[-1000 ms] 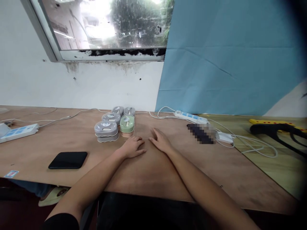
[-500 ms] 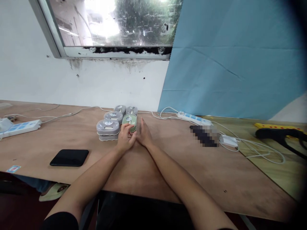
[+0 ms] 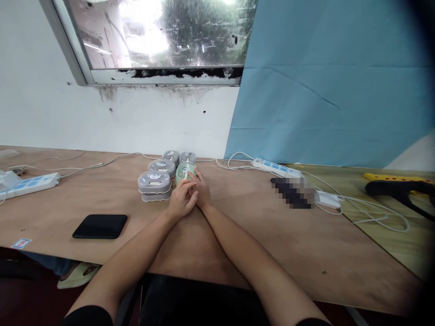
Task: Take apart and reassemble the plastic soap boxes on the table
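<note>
A small green lidded box point(image 3: 185, 169) with a clear top and a round sticker stands at the right front of a cluster of similar grey boxes. My left hand point(image 3: 182, 199) is at its front, fingers loosely bent and thumb apart. Against the box's right side lies my right hand point(image 3: 203, 191), its bent fingers gripping the edge. The two hands touch or overlap, hiding the lower front of the box. Left of it are a stacked-looking grey lidded box point(image 3: 155, 182) and another grey box point(image 3: 162, 166). Behind stand two more, a grey box point(image 3: 171, 156) and its neighbour point(image 3: 188, 157).
A black phone point(image 3: 99, 226) lies at the table's left front. White power strips point(image 3: 277, 168) with cables rest along the back and far left. A pixelated dark item point(image 3: 291, 194), a white adapter point(image 3: 326, 199) and a black-and-yellow tool point(image 3: 390, 192) are on the right.
My right hand has gone from stretched fingers beside the green box to bent fingers on its right side. My left hand has moved slightly right and toward me. The view has shifted a little.
</note>
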Tool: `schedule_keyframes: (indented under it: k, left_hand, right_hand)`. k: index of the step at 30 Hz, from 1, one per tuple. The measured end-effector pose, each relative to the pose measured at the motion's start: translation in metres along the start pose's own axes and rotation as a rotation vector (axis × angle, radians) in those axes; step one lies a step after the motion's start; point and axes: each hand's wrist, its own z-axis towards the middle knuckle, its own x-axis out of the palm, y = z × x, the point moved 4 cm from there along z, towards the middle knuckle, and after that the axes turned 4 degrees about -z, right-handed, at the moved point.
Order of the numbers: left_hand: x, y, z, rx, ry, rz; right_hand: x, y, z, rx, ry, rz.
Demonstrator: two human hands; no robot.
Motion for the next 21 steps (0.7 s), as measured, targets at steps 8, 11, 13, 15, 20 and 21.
schedule_keyframes:
  k: [8, 11, 13, 15, 20, 21]
  left_hand:
    - [-0.003, 0.0, 0.0, 0.014, -0.032, 0.003]
    - [-0.003, -0.001, 0.001, 0.021, -0.004, 0.014]
    - [-0.002, -0.003, 0.002, 0.022, 0.048, 0.02]
    - [0.002, -0.004, 0.003, 0.021, 0.117, 0.029]
    - [0.013, -0.003, 0.001, -0.003, 0.293, 0.063]
    - [0.015, -0.003, 0.0, -0.008, 0.319, 0.068]
  right_hand:
    - [-0.042, -0.016, -0.017, 0.029, -0.285, 0.084]
    - [-0.061, -0.035, -0.036, 0.074, -0.248, 0.046]
    - [-0.073, -0.046, -0.052, 0.12, -0.171, 0.007]
    - [-0.083, -0.055, -0.069, 0.142, -0.02, -0.018]
    - [-0.107, -0.07, -0.088, 0.171, 0.12, -0.034]
    - [-0.11, -0.073, -0.087, 0.197, 0.103, -0.048]
